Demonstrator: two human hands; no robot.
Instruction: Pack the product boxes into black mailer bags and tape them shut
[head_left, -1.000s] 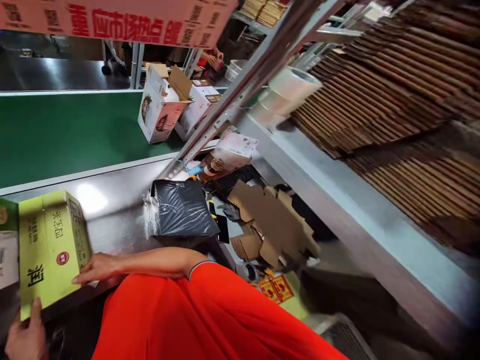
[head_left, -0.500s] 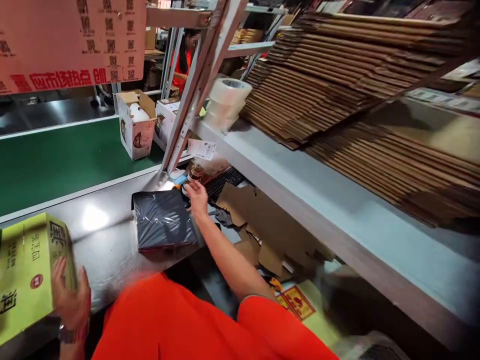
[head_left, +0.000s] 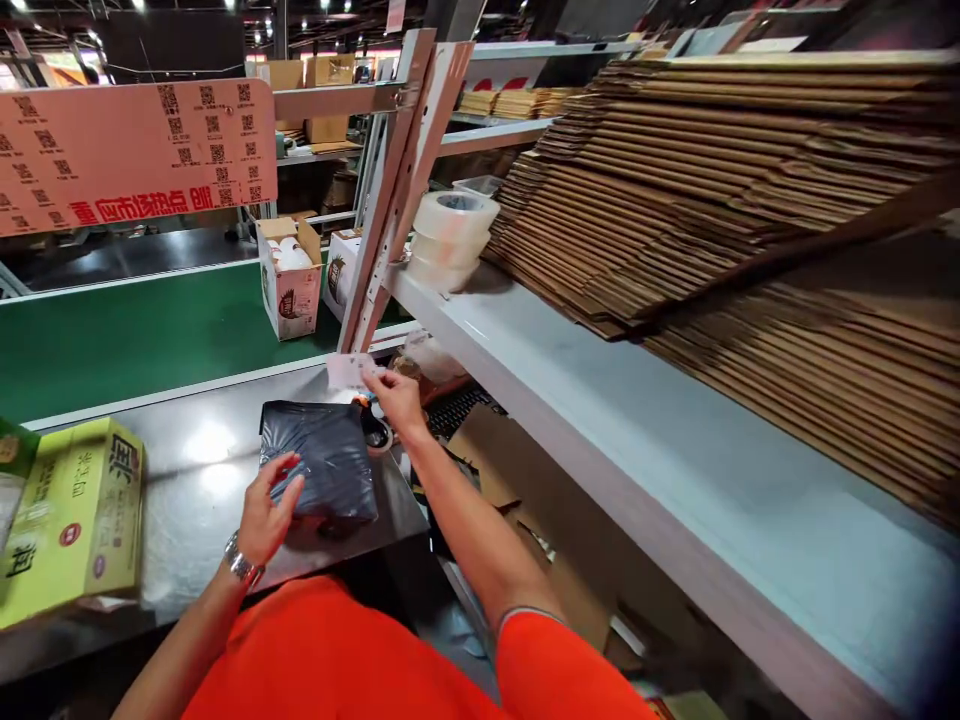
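Note:
My left hand (head_left: 266, 510) rests its open fingers on the left edge of a black plastic-wrapped parcel (head_left: 322, 460), which lies flat on the steel table (head_left: 202, 560). My right hand (head_left: 397, 400) pinches a white shipping label (head_left: 349, 372) just beyond the parcel's far edge. A yellow-green printed carton (head_left: 71, 520) lies at the table's left side, apart from both hands. A small tape roll (head_left: 379, 437) sits by my right wrist, partly hidden behind the parcel.
A green conveyor belt (head_left: 135, 340) runs behind the table, carrying open white cartons (head_left: 289, 280). To the right, a metal shelf (head_left: 600, 420) holds clear tape rolls (head_left: 452, 240) and stacks of flattened cardboard (head_left: 712, 170). Loose cardboard lies below the shelf.
My left hand has left the yellow-green carton and moved onto the parcel. My right hand now holds the white label. The view has swung upright and the carton sits further left.

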